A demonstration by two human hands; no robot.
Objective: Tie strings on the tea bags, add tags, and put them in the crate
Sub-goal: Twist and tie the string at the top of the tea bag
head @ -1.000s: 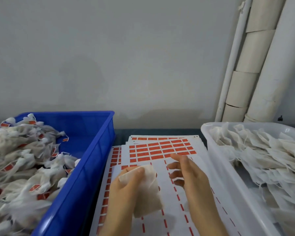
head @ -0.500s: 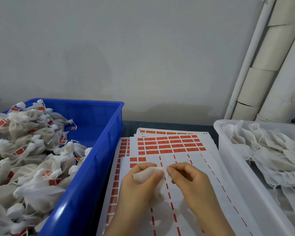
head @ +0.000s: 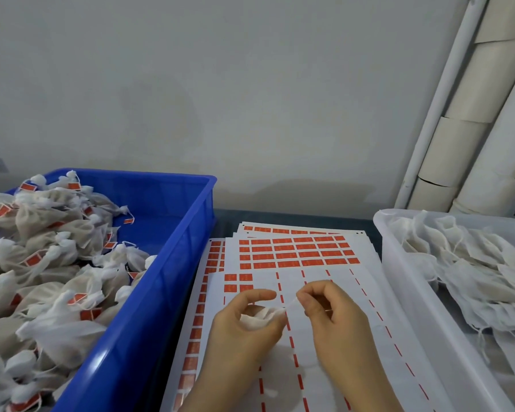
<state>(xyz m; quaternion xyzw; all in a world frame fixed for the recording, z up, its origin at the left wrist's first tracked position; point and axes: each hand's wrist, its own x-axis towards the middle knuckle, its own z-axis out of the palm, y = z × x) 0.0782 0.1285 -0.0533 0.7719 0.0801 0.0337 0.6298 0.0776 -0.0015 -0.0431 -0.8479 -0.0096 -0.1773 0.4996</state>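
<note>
My left hand (head: 244, 328) grips a white mesh tea bag (head: 257, 318), bunched up inside its curled fingers. My right hand (head: 333, 319) pinches the bag's thin white string (head: 290, 304) just to the right of the bag. Both hands hover over sheets of red tag stickers (head: 298, 252) in the middle. The blue crate (head: 167, 263) on the left holds several tied tea bags with red tags (head: 51, 248).
A clear white bin (head: 399, 263) on the right holds several untied tea bags (head: 470, 263). Cardboard tubes and white pipes (head: 470, 108) lean in the far right corner. A grey wall stands close behind the table.
The tea bag went from hanging flat in my left hand to being bunched in its fingers. My right hand closed in and now pinches the string. The view tilted upward.
</note>
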